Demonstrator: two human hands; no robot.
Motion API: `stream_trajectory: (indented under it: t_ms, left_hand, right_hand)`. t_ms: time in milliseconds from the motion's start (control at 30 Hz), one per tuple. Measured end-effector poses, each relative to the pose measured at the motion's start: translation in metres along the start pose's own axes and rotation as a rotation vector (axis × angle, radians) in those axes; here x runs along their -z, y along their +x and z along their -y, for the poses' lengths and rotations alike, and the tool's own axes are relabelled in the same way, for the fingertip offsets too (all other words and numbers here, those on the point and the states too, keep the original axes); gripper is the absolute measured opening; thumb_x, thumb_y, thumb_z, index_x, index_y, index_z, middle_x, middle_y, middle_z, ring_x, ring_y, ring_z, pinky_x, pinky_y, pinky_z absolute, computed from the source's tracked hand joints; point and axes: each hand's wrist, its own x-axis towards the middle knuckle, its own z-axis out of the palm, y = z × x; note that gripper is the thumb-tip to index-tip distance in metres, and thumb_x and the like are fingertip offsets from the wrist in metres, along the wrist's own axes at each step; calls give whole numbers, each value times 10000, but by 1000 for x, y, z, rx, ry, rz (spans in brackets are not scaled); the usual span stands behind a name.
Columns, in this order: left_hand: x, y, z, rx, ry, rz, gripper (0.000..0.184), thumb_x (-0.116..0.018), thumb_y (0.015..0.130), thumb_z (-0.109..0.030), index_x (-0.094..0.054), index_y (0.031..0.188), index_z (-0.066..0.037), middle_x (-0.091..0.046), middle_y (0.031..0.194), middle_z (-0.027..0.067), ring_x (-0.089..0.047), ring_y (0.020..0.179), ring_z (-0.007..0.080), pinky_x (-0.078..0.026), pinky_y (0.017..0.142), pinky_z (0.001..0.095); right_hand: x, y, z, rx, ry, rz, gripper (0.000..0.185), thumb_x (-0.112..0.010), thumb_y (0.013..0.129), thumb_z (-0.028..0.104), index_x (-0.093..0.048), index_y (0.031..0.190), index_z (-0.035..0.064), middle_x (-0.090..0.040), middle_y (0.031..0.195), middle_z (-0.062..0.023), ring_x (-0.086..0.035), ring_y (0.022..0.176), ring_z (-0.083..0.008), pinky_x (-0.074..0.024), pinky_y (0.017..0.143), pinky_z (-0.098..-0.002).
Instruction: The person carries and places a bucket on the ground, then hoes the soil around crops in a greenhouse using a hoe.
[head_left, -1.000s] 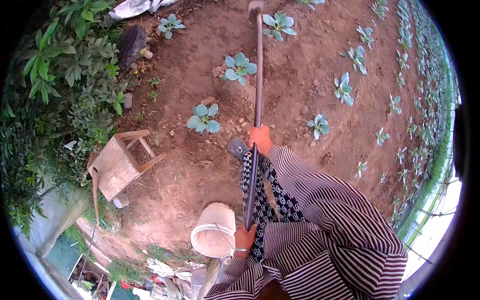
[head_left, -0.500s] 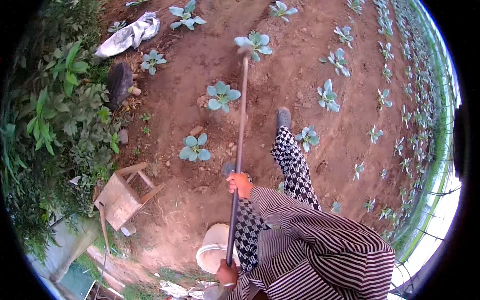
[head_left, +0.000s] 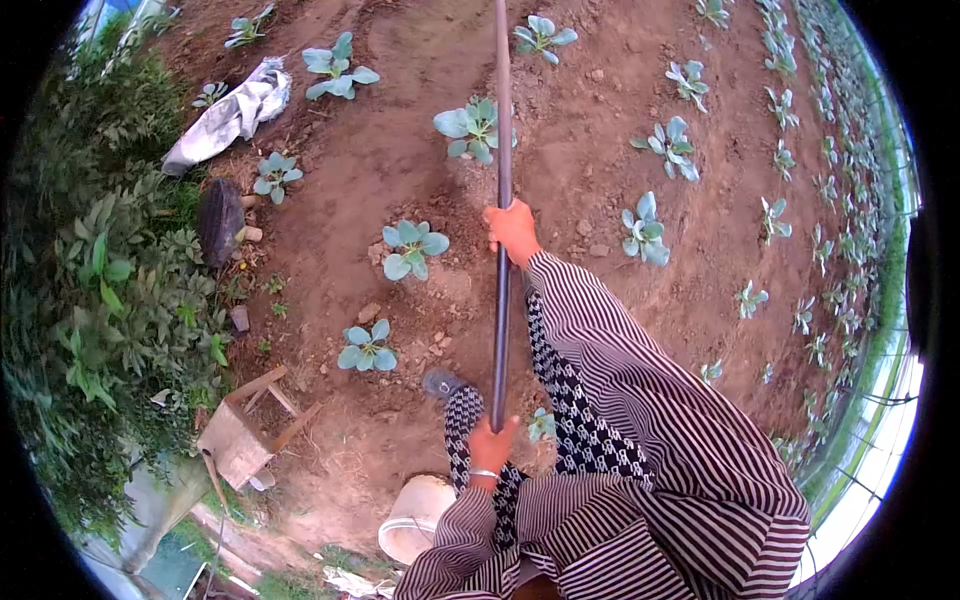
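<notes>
A long-handled hoe (head_left: 503,310) stretches from near my body up past the top edge, so its head is out of view. Partway along the shaft, my right hand (head_left: 515,232) is wrapped round it. My left hand (head_left: 492,445), with a pale band at the wrist, grips the shaft's dark near end. Just left of the shaft grows a leafy blue-green seedling (head_left: 470,130), partly overlapped by it. Two more seedlings, one plant (head_left: 413,250) and a nearer plant (head_left: 367,347), stand in the brown soil to the left.
A white bucket (head_left: 413,520) lies tilted near my feet. To the left are a wooden stool (head_left: 235,445), a dark lump (head_left: 220,222) and a whitish sack (head_left: 230,118). Dense bushes (head_left: 110,300) line the left; rows of seedlings run beside a net fence (head_left: 895,330) on the right.
Both hands have moved forward with the hoe, and its head has left the view at the top. The ground has shifted down and left in view. My feet have changed position.
</notes>
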Motion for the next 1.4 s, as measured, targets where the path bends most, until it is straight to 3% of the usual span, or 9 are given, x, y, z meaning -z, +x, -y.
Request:
stream_trajectory:
  t_ms: [167, 233, 400, 700, 900, 967, 1033, 1100, 1400]
  left_hand:
    - [-16, -41, -39, 95, 179, 48, 378, -645, 715, -383, -588, 818, -23, -591, 653, 185, -591, 600, 346, -458, 556, 411]
    - [9, -74, -55, 200, 256, 50, 409, -655, 709, -407, -588, 836, -24, -596, 666, 185, -588, 600, 355, -459, 553, 419]
    - [24, -136, -39, 351, 310, -48, 371, -664, 707, -388, -607, 858, -54, -610, 656, 170, -613, 635, 350, -485, 588, 424]
    - [-37, -26, -83, 193, 94, -79, 361, -645, 739, -366, -573, 780, -15, -586, 663, 190, -594, 628, 337, -456, 578, 403]
    - [-15, -51, -104, 256, 302, 162, 437, -619, 737, -421, -574, 929, -31, -606, 744, 208, -601, 708, 355, -462, 637, 416]
    - [5, -67, -94, 370, 311, 202, 446, -629, 726, -418, -581, 970, -49, -609, 756, 210, -604, 729, 358, -465, 649, 420]
    - [23, -100, -54, 385, 129, 203, 407, -637, 718, -407, -587, 946, -73, -609, 734, 212, -612, 720, 359, -472, 640, 441]
    - [43, -120, -52, 373, 357, 90, 323, -639, 717, -370, -575, 857, -85, -601, 670, 207, -611, 654, 367, -478, 594, 460]
    - [27, -1, -83, 16, 330, -235, 292, -649, 738, -327, -551, 753, -53, -575, 599, 176, -580, 564, 358, -451, 513, 434]
  right_hand:
    - [38, 23, -107, -307, -4, -12, 155, -527, 748, 82, -474, 646, -22, -487, 471, -95, -491, 344, -205, -376, 298, -352]
    - [45, -9, -143, -219, 480, 253, 170, -572, 779, 88, -491, 654, 5, -485, 552, -75, -482, 364, -184, -385, 289, -317]
    - [55, -82, -103, -748, 739, 288, 137, -577, 764, 70, -446, 726, 57, -454, 524, -52, -459, 369, -170, -399, 320, -315]
    - [58, 18, 25, -259, 262, 142, 115, -533, 728, 27, -419, 716, 19, -449, 496, -56, -437, 336, -147, -356, 281, -315]
    - [57, 39, -71, -484, -25, -4, 110, -565, 721, 43, -472, 686, -4, -487, 530, -77, -460, 364, -164, -359, 298, -315]
    - [60, 4, -110, -190, 469, 303, 130, -585, 708, 49, -474, 665, -2, -483, 524, -73, -457, 359, -173, -356, 294, -323]
    - [51, -49, -83, -356, 403, 183, 127, -570, 713, 46, -471, 639, 14, -439, 502, -43, -415, 341, -160, -334, 294, -331]
    - [45, -69, -76, -811, 613, 217, 136, -552, 723, 44, -454, 629, 42, -378, 479, -15, -364, 328, -141, -311, 302, -329]
    - [32, 22, 69, -435, 586, 262, 138, -536, 727, 33, -410, 684, 69, -368, 464, -7, -364, 334, -128, -331, 304, -304]
